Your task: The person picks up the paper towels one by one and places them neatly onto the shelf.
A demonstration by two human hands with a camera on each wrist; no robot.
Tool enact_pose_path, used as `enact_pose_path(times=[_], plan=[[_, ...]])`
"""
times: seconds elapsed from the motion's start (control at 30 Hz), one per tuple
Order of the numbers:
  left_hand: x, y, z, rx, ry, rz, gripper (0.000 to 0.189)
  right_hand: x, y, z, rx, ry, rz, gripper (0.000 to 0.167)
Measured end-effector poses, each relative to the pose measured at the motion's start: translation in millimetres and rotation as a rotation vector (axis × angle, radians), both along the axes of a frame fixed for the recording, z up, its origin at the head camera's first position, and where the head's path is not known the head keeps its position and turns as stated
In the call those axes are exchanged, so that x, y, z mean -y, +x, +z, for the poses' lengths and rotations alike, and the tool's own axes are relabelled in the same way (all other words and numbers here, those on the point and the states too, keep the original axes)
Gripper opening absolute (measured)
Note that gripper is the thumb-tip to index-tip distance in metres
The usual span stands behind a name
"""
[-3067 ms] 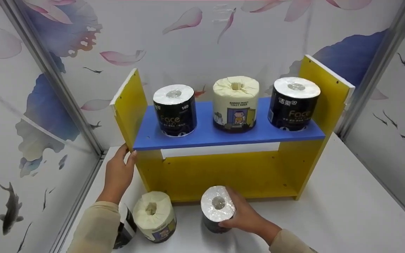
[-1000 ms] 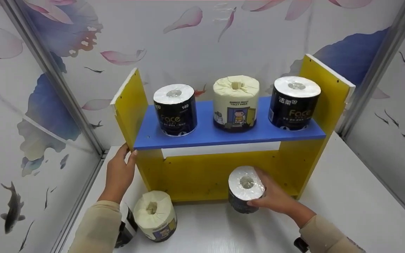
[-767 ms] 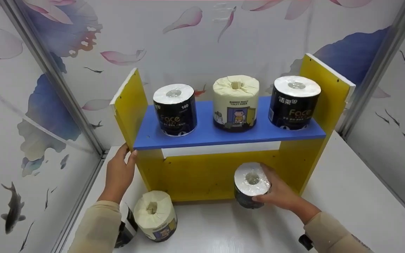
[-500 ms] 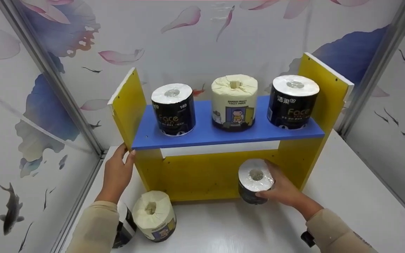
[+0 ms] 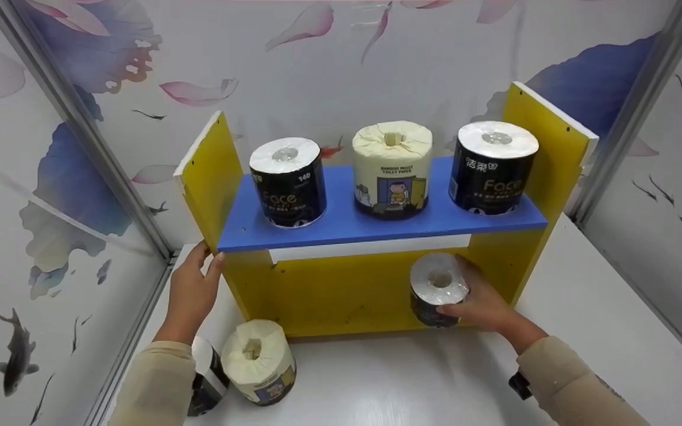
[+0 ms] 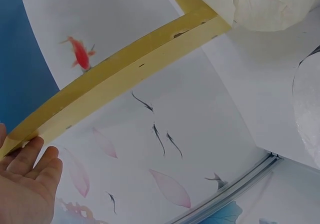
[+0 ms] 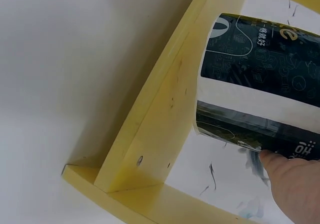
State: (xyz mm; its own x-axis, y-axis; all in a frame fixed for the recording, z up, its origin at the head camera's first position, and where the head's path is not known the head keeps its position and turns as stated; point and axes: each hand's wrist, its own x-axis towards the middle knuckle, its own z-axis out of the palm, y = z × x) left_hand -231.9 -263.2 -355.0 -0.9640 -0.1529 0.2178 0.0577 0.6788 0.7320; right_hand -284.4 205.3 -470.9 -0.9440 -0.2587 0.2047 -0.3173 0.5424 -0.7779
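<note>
My right hand (image 5: pixel 486 299) grips a black-and-white toilet roll (image 5: pixel 438 281) from its right side, thumb at the front. This roll is upright, in front of the lower level of a yellow shelf unit (image 5: pixel 329 296), toward its right end. In the right wrist view the roll's lower edge (image 7: pixel 200 69) overlaps the yellow bottom board, with my thumb (image 7: pixel 280 164) on the black wrapper. My left hand (image 5: pixel 193 296) holds the unit's left side panel (image 5: pixel 211 171) by its front edge, just below the blue board (image 5: pixel 341 236); its fingers (image 6: pixel 42 164) reach around the panel.
On the blue board stand two black rolls (image 5: pixel 288 189) (image 5: pixel 492 177) with a cream-wrapped roll (image 5: pixel 391 177) between them. Another cream roll (image 5: pixel 258 361) and a black one (image 5: pixel 208 378), partly behind my left sleeve, stand on the white table (image 5: pixel 364 378). Printed wall panels enclose the back and sides.
My right hand has carried the black-and-white roll rightward and away from me, from the table in front of the shelf unit to its lower level. The left hand keeps its hold.
</note>
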Motion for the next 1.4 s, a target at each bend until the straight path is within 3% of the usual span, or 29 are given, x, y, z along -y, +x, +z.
enact_pose_path(times=[0.17,0.43,1.03,1.4], plan=[[0.4,1.9,-1.1,-0.006,0.007,-0.005,0.053,-3.2,-7.1,0.6,0.014,-0.056,0.012,0.109],[0.3,3.7,-3.7,-0.013,0.01,0.005,0.054,-8.6,-15.0,5.2,0.127,-0.026,-0.026,0.109],[-1.1,0.8,-5.6,-0.031,0.013,0.015,0.051,-22.3,-34.5,-2.0,0.147,-0.011,-0.056,0.109],[-2.5,-0.5,-4.4,-0.047,0.017,0.02,0.051,-24.3,-42.9,2.8,0.191,-0.015,-0.074,0.11]])
